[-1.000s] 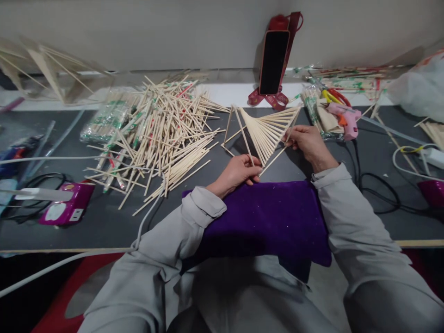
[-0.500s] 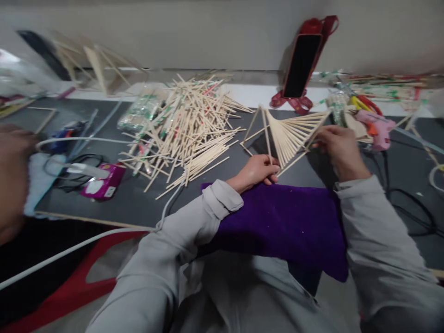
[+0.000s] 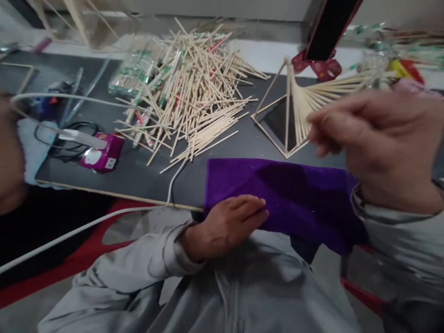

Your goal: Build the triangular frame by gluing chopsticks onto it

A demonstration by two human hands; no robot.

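Observation:
My left hand (image 3: 227,226) lies on the front edge of the purple cloth (image 3: 291,196), its fingers stretched out and nothing seen in them. My right hand (image 3: 378,143) is raised close to the camera, its thumb and fingers curled together. Whether anything is pinched there is hidden. Behind it on the table stands a frame of glued wooden sticks (image 3: 287,111), with a twisted fan of sticks running to the right. My right hand covers part of that fan, and I cannot tell if they touch.
A heap of loose wooden sticks (image 3: 197,88) lies beside wrapped bundles (image 3: 135,67). Left of them are a magenta box (image 3: 106,155), a white cable (image 3: 86,221) and another person's hand (image 3: 10,157). A phone (image 3: 328,30) leans at the back, near yellow-and-red handles (image 3: 404,69).
My left hand has let go of the stick frame and moved back onto the cloth. My right hand has come off the frame and risen toward the camera. The view has tipped downward.

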